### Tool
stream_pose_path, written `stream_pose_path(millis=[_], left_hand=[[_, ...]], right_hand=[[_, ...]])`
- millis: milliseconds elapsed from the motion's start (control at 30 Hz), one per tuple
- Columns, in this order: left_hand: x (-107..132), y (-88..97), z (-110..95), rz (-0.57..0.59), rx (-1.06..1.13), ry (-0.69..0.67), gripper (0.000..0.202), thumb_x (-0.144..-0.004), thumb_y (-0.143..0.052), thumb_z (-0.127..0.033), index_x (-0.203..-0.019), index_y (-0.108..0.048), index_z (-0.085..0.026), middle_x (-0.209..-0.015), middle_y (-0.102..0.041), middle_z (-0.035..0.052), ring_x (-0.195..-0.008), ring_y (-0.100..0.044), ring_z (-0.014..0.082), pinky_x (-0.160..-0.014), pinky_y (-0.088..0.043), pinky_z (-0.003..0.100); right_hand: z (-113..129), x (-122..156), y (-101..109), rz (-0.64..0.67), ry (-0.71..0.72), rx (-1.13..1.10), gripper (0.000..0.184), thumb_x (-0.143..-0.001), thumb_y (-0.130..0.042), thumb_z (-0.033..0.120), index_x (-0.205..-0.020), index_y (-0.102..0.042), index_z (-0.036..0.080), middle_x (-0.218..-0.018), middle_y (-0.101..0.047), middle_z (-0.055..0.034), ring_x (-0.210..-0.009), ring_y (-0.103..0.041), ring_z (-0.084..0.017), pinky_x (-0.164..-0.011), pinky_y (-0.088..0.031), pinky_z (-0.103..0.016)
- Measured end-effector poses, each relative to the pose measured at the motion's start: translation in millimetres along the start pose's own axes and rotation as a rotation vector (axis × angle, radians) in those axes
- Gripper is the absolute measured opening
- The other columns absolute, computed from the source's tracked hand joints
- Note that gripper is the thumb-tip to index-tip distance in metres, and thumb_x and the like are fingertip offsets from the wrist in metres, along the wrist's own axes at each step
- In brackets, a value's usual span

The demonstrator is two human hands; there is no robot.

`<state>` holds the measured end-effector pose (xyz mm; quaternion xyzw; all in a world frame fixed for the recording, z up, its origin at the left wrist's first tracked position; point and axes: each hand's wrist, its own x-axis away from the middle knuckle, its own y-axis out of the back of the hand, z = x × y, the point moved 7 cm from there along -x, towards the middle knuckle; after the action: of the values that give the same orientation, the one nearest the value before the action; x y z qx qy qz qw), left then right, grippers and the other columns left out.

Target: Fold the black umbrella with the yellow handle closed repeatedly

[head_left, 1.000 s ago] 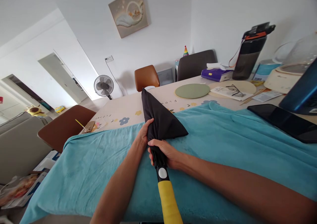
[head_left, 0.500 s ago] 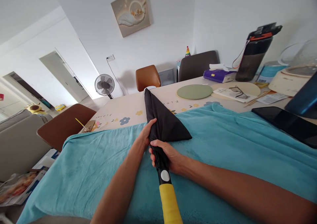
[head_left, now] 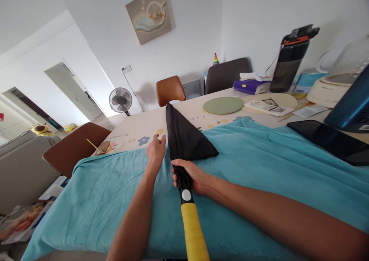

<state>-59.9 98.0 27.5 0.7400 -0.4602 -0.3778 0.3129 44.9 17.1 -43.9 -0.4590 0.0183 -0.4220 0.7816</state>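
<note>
A black folding umbrella (head_left: 184, 138) with a yellow handle (head_left: 193, 234) lies lengthwise on a turquoise blanket (head_left: 259, 168) spread over the table. My right hand (head_left: 190, 173) is closed round the umbrella's shaft just above the white button (head_left: 186, 195). My left hand (head_left: 155, 151) hovers just left of the black canopy, fingers loosely apart, holding nothing. One flap of the canopy sticks out to the right in a triangle.
Beyond the blanket the flowered tabletop (head_left: 144, 128) carries a green round mat (head_left: 223, 105), papers with glasses (head_left: 269, 105), a purple tissue box (head_left: 251, 85), a dark bottle (head_left: 290, 63) and a black tablet (head_left: 331, 141). Brown chairs (head_left: 76, 147) stand at the left and far side. A fan (head_left: 120, 99) stands behind.
My left hand has let go of the black canopy and moved up and left, opening. My right hand keeps its grip on the shaft.
</note>
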Motion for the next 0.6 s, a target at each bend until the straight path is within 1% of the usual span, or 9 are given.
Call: stream_pose_path(millis=[100, 200, 233, 300, 367, 400, 433, 500, 600], left_hand=[[10, 11.4, -20, -0.11, 0.098, -0.112, 0.032, -0.085, -0.038, -0.034, -0.111, -0.052, -0.022, -0.093, -0.067, 0.0043, -0.089, -0.059, 0.0193, -0.078, -0.041, 0.033], [24, 8.7, -56, -0.066, 0.115, -0.281, 0.025, -0.084, -0.041, -0.029, -0.102, -0.058, -0.023, -0.093, -0.066, 0.0029, -0.086, -0.058, 0.0176, -0.076, -0.042, 0.031], [29, 5.6, -72, -0.03, 0.082, -0.364, 0.025, -0.084, -0.042, -0.028, -0.1, -0.06, -0.023, -0.094, -0.065, 0.0033, -0.088, -0.057, 0.0183, -0.077, -0.042, 0.031], [41, -5.8, -103, 0.09, -0.015, -0.571, 0.026, -0.084, -0.041, -0.024, -0.1, -0.062, -0.022, -0.099, -0.064, 0.0045, -0.094, -0.055, 0.02, -0.079, -0.042, 0.032], [52, -23.2, -128, 0.242, -0.119, -0.768, 0.033, -0.083, -0.037, -0.017, -0.107, -0.06, -0.021, -0.108, -0.062, 0.0043, -0.1, -0.052, 0.0202, -0.079, -0.042, 0.031], [57, -33.1, -137, 0.313, -0.173, -0.842, 0.038, -0.082, -0.035, -0.013, -0.112, -0.057, -0.021, -0.112, -0.06, 0.0032, -0.102, -0.05, 0.0198, -0.078, -0.043, 0.03], [60, -43.4, -144, 0.375, -0.23, -0.9, 0.043, -0.08, -0.033, -0.01, -0.116, -0.054, -0.022, -0.117, -0.057, 0.0017, -0.103, -0.049, 0.0192, -0.077, -0.044, 0.029], [63, -63.1, -153, 0.463, -0.338, -0.966, 0.051, -0.077, -0.032, -0.006, -0.122, -0.049, -0.025, -0.124, -0.052, -0.0008, -0.105, -0.047, 0.0183, -0.074, -0.046, 0.028], [61, -84.8, -158, 0.544, -0.436, -0.981, 0.051, -0.075, -0.034, -0.007, -0.119, -0.05, -0.026, -0.117, -0.056, 0.0008, -0.104, -0.048, 0.0186, -0.073, -0.047, 0.028]], right_hand=[[-1, 0, 0, -0.026, -0.007, 0.011, 0.017, -0.078, -0.052, 0.027, -0.067, -0.049, 0.014, -0.048, -0.051, 0.0009, -0.041, -0.051, -0.012, -0.043, -0.047, -0.027], [-1, 0, -2, -0.013, 0.014, -0.004, 0.015, -0.077, -0.053, 0.024, -0.067, -0.05, 0.013, -0.047, -0.051, 0.0005, -0.043, -0.052, -0.013, -0.044, -0.047, -0.028], [0, 1, -2, -0.008, 0.032, -0.011, 0.013, -0.076, -0.053, 0.022, -0.068, -0.05, 0.012, -0.048, -0.051, 0.0004, -0.044, -0.052, -0.014, -0.044, -0.047, -0.028], [1, 1, -2, 0.004, 0.063, -0.018, 0.009, -0.075, -0.052, 0.019, -0.071, -0.051, 0.011, -0.048, -0.051, 0.0005, -0.044, -0.053, -0.014, -0.045, -0.047, -0.028], [2, 3, -4, 0.02, 0.083, 0.001, 0.009, -0.075, -0.051, 0.02, -0.072, -0.052, 0.011, -0.048, -0.052, 0.0001, -0.042, -0.052, -0.014, -0.045, -0.046, -0.028], [3, 4, -5, 0.024, 0.093, 0.017, 0.011, -0.076, -0.051, 0.022, -0.073, -0.052, 0.011, -0.048, -0.052, -0.0005, -0.042, -0.052, -0.014, -0.044, -0.046, -0.028], [4, 6, -6, 0.024, 0.103, 0.034, 0.014, -0.077, -0.05, 0.024, -0.072, -0.053, 0.012, -0.049, -0.053, -0.0013, -0.041, -0.052, -0.014, -0.043, -0.045, -0.027], [6, 8, -7, 0.01, 0.109, 0.054, 0.02, -0.08, -0.046, 0.028, -0.07, -0.052, 0.013, -0.049, -0.054, -0.0026, -0.039, -0.052, -0.015, -0.041, -0.044, -0.027], [7, 8, -8, 0.008, 0.119, 0.019, 0.023, -0.082, -0.042, 0.029, -0.065, -0.051, 0.015, -0.048, -0.053, -0.0019, -0.04, -0.052, -0.014, -0.043, -0.044, -0.027]])
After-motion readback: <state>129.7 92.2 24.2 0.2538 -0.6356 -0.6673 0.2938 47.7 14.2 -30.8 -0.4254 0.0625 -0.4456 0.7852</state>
